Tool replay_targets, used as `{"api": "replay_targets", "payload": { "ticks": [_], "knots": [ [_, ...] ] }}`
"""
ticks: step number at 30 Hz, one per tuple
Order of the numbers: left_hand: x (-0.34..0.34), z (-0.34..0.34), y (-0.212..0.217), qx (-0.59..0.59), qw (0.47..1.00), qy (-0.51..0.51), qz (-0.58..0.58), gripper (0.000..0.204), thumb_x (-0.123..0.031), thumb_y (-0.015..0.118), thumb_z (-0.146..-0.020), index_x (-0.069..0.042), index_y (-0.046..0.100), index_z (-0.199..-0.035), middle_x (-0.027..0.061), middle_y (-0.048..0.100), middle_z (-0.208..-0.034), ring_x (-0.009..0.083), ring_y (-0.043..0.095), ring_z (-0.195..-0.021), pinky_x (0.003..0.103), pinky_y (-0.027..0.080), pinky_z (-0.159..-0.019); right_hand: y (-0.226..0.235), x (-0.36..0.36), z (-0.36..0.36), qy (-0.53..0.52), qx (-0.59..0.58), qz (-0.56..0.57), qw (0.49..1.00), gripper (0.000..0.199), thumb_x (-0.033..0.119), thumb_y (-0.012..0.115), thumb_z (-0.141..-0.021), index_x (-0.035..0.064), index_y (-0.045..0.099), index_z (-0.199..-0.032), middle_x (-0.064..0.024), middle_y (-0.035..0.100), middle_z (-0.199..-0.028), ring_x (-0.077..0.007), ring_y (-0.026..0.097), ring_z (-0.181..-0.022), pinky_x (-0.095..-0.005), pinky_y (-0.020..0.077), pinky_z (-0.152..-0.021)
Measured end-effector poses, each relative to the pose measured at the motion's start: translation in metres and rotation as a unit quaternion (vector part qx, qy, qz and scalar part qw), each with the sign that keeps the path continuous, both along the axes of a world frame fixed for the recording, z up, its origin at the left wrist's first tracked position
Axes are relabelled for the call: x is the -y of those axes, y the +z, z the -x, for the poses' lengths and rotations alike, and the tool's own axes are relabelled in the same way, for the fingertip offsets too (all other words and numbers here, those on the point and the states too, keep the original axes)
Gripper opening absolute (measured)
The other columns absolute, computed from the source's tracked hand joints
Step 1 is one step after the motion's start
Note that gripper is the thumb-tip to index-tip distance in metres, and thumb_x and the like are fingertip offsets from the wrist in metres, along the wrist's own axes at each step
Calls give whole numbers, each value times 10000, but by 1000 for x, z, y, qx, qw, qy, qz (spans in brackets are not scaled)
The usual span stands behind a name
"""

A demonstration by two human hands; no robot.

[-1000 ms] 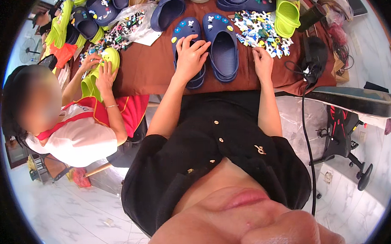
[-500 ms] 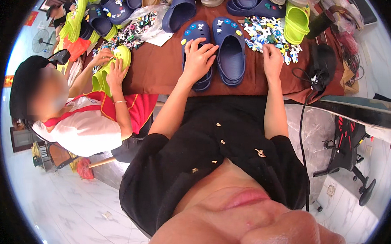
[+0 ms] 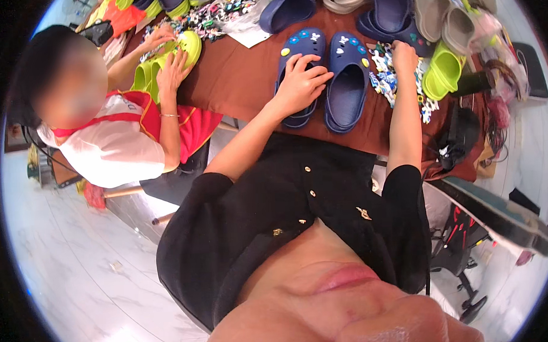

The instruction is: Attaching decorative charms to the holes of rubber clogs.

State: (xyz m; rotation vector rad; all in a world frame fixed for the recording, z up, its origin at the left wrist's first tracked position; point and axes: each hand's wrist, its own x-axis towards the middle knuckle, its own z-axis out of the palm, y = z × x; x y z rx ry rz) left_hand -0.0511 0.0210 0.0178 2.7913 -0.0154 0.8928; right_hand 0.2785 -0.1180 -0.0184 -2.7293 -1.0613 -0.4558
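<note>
Side by side before me lie two navy blue clogs, the left clog (image 3: 312,44) and the right clog (image 3: 346,87), both with small blue, white and yellow charms on their toes. My left hand (image 3: 303,82) rests across the left clog's opening, its fingers loosely spread. To the right is a pile of colourful shoe charms (image 3: 384,76). Over its far part my right hand (image 3: 404,56) is closed, fingers curled down among the charms. Whatever its fingertips hold is too small to make out.
At the left a co-worker's hand (image 3: 173,72) handles a lime green clog (image 3: 190,47). A second charm pile (image 3: 220,19) and white paper (image 3: 249,38) lie at the back. Other clogs (image 3: 392,10) line the far side; a lime clog (image 3: 444,71) and black cap (image 3: 460,137) are right.
My right hand has moved farther away, from the charm pile's near edge to its far part. My left hand stays on the left clog. The whole view has turned somewhat.
</note>
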Motion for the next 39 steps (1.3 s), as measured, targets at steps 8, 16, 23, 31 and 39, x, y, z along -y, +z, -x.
{"api": "replay_targets", "payload": {
  "ticks": [8,16,23,31,39],
  "knots": [
    [-1,0,0,2,999,-2,45,314,-157,734,-783,-154,728,-1097,-30,654,-1110,243,488,-1244,479,289,-1070,6,0,3,35,-85,-54,994,109,94,656,-780,67,669,-885,-201,689,-907,-394,661,-887,-495,516,-775],
    [-13,14,18,131,982,-7,135,378,33,681,-697,-76,714,-1057,60,649,-1048,293,574,-1121,428,463,-941,35,9,38,64,-240,-324,913,133,37,692,-835,0,679,-962,-117,711,-856,-238,706,-801,-336,544,-718],
    [-52,28,13,132,977,89,143,411,4,678,-772,-82,681,-1173,110,624,-1066,347,541,-1134,448,463,-959,70,-29,152,176,-505,-418,735,153,-42,678,-871,-31,680,-1023,-77,686,-935,-117,666,-815,-229,534,-751],
    [-47,32,-18,90,942,142,292,478,-75,717,-781,-74,654,-1255,139,626,-1185,335,534,-1196,423,418,-1027,78,-73,197,176,-286,-303,892,166,-53,695,-787,-2,683,-945,-127,668,-878,-231,669,-759,-324,534,-684],
    [-46,33,-26,81,902,146,397,454,-71,736,-731,-95,692,-1182,119,624,-1169,301,572,-1125,399,452,-981,60,-85,198,201,-189,-198,941,146,-3,695,-791,15,622,-916,-174,653,-851,-379,648,-816,-451,510,-704]
  ]
}}
